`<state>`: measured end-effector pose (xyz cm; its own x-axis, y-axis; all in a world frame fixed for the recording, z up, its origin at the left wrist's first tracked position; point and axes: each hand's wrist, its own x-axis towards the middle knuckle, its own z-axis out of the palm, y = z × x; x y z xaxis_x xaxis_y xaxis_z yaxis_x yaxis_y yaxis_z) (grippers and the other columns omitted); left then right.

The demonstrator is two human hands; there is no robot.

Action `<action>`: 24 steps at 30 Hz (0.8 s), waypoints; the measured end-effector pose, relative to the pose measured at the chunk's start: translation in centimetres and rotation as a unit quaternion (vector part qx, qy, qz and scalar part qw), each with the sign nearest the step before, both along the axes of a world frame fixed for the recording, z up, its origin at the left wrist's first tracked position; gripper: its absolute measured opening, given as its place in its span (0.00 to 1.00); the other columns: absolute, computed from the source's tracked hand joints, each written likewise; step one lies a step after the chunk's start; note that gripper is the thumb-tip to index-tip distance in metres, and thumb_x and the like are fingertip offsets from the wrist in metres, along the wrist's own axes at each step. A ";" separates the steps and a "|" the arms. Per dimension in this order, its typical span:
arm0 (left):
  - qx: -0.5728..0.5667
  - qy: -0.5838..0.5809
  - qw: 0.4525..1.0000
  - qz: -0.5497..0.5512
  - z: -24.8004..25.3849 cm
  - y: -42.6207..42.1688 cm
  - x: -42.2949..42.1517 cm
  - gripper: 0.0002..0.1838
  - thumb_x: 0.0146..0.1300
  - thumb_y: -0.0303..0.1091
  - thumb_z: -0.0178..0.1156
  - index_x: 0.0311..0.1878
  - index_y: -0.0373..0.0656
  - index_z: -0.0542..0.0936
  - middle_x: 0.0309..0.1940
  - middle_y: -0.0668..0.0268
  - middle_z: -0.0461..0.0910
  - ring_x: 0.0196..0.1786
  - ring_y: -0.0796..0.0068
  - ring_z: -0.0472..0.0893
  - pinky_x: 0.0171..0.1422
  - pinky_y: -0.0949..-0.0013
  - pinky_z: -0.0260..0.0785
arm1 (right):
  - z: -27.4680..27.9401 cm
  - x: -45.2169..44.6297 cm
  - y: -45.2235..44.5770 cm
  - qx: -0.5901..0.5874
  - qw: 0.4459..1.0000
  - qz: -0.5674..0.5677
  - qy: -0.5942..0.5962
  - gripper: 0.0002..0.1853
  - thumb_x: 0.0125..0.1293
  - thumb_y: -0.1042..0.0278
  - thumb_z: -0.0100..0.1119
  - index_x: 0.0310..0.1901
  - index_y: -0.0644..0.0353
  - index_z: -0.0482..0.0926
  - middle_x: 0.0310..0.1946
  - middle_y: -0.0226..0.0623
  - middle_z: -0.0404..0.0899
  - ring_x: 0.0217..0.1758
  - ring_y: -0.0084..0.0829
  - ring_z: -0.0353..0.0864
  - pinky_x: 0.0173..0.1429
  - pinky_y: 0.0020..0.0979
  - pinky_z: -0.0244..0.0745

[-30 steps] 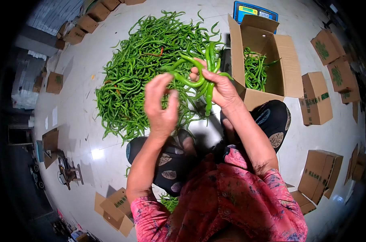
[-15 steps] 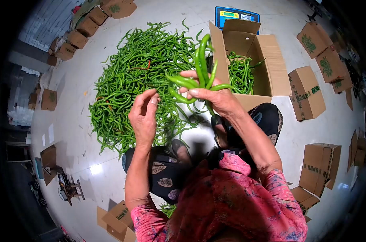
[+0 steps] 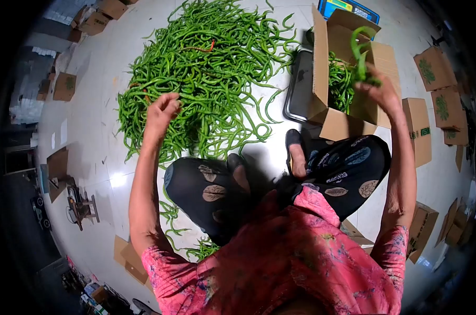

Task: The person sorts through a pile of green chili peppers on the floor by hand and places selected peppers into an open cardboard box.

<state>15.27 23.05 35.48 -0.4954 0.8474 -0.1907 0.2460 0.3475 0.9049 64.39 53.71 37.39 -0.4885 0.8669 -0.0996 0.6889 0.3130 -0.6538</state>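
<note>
My right hand is over the right part of an open cardboard box, closed round a small bunch of green peppers that stick up past the fingers. More green peppers lie inside the box. My left hand hovers at the left side of a large pile of green peppers, its fingers curled together; whether anything is between them is too small to tell. One red pepper shows in the upper part of the pile.
The box stands on a dark scale platform with a blue display behind it. Closed cartons stand at the right. Beside my left leg lie loose peppers and an open carton. A small stool is at the left.
My right hand has carried its peppers rightwards from between pile and box to above the box. My left hand has moved left and its fingers have drawn together. The view has shifted.
</note>
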 end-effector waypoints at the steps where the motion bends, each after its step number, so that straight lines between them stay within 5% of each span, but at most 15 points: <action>1: -0.008 -0.007 1.000 0.015 -2.4 -1.1 -0.6 0.17 0.64 0.36 0.58 0.52 0.35 0.77 0.35 0.70 0.80 0.35 0.83 0.76 0.41 0.79 0.68 | -2.2 1.4 -0.8 0.168 0.983 0.045 -0.062 0.31 0.55 0.64 0.70 0.61 0.57 0.72 0.46 0.49 0.81 0.50 0.43 0.80 0.54 0.38 0.73; 2: -0.016 -0.032 0.999 0.019 -5.4 -2.3 -1.3 0.15 0.64 0.32 0.57 0.51 0.35 0.77 0.33 0.72 0.79 0.33 0.83 0.74 0.39 0.79 0.67 | -2.0 0.8 -2.3 0.240 0.962 0.053 -0.119 0.27 0.56 0.64 0.69 0.58 0.59 0.74 0.44 0.48 0.82 0.47 0.50 0.80 0.51 0.43 0.74; 8: -0.086 0.008 0.996 0.003 -22.6 -7.4 2.1 0.11 0.58 0.23 0.53 0.43 0.36 0.81 0.24 0.69 0.77 0.30 0.83 0.73 0.38 0.78 0.67 | 0.9 -4.7 -4.5 0.111 0.945 0.011 -0.308 0.14 0.65 0.56 0.58 0.46 0.53 0.80 0.37 0.48 0.82 0.43 0.52 0.81 0.44 0.48 0.74; 11: -0.127 0.128 0.981 -0.067 -25.7 -6.8 5.4 0.15 0.56 0.27 0.57 0.47 0.38 0.79 0.31 0.60 0.81 0.33 0.68 0.79 0.41 0.67 0.72 | 0.3 -4.4 -3.2 0.139 0.924 0.022 -0.356 0.12 0.66 0.59 0.57 0.45 0.57 0.80 0.34 0.48 0.83 0.39 0.51 0.82 0.42 0.45 0.75; 13: -0.126 0.284 0.941 -0.130 -28.2 -6.0 7.2 0.17 0.55 0.31 0.59 0.50 0.40 0.78 0.37 0.55 0.81 0.37 0.57 0.81 0.42 0.59 0.74 | 2.8 -6.3 -5.4 0.116 0.971 0.036 -0.205 0.12 0.66 0.63 0.58 0.45 0.60 0.79 0.34 0.48 0.83 0.37 0.48 0.83 0.41 0.42 0.75; 16: -0.039 0.393 0.916 -0.075 -32.9 -5.1 8.9 0.19 0.57 0.38 0.62 0.49 0.39 0.77 0.42 0.49 0.78 0.43 0.43 0.76 0.48 0.50 0.71 | 3.6 -10.6 -9.5 0.005 0.994 0.108 0.003 0.12 0.65 0.69 0.58 0.47 0.66 0.78 0.32 0.46 0.82 0.34 0.39 0.83 0.41 0.36 0.75; 20: -0.187 0.290 0.935 -0.080 -33.1 -2.7 9.5 0.17 0.55 0.33 0.58 0.49 0.41 0.74 0.40 0.50 0.75 0.47 0.46 0.75 0.50 0.49 0.69 | -3.5 -15.6 -14.2 -0.182 0.969 0.164 -0.026 0.15 0.66 0.66 0.58 0.50 0.67 0.78 0.35 0.49 0.82 0.39 0.39 0.84 0.47 0.36 0.76; 24: -0.044 0.312 0.945 -0.089 -29.6 -2.0 9.5 0.16 0.54 0.27 0.58 0.47 0.40 0.74 0.39 0.50 0.74 0.45 0.45 0.75 0.46 0.49 0.70 | -14.2 -18.7 -16.7 -0.248 0.959 0.114 -0.074 0.18 0.63 0.64 0.62 0.51 0.65 0.78 0.41 0.48 0.83 0.45 0.41 0.83 0.53 0.32 0.73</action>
<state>24.75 21.00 5.87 -0.3865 0.9221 0.0184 0.7829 0.3174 0.5351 45.67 37.06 23.20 -0.6085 0.5672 -0.5550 0.7360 0.1419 -0.6619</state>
